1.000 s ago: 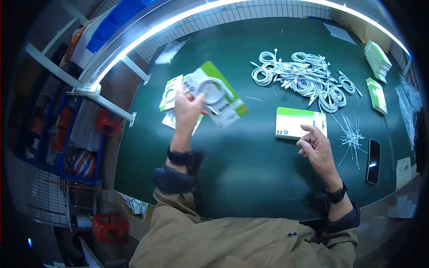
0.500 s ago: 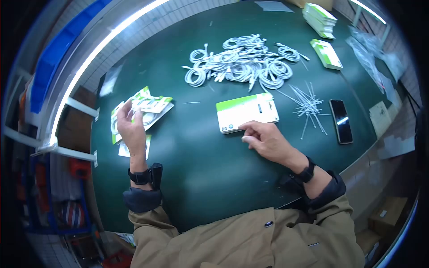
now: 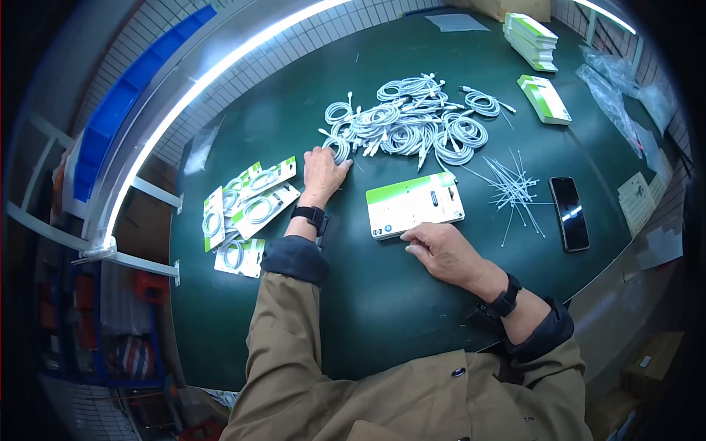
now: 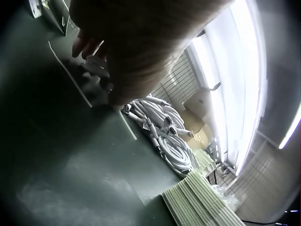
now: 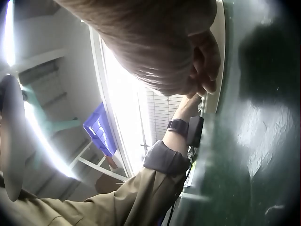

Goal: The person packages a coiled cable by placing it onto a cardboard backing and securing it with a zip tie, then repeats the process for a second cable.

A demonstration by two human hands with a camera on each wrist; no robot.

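Note:
My left hand (image 3: 323, 176) reaches to the near left end of a pile of coiled white cables (image 3: 408, 121), finger and thumb around one coiled cable (image 3: 339, 149). In the left wrist view, pale cable loops (image 4: 96, 67) show between its fingers. My right hand (image 3: 445, 253), fingers loosely curled, rests at the near edge of a stack of white-and-green cards (image 3: 412, 206). The right wrist view shows those fingers beside the stack's edge (image 5: 217, 89). Several cards with coiled cables on them (image 3: 257, 211) lie overlapping to the left of my left hand.
White cable ties (image 3: 511, 187) lie fanned right of the card stack, beside a black phone (image 3: 569, 213). More green-and-white cards (image 3: 544, 99) and a taller stack (image 3: 531, 42) stand at the far right, near clear plastic bags (image 3: 610, 103).
My left hand laid a carded cable among the others at left, let go, and moved right to the cable pile. My right hand stays by the card stack. The head view has turned.

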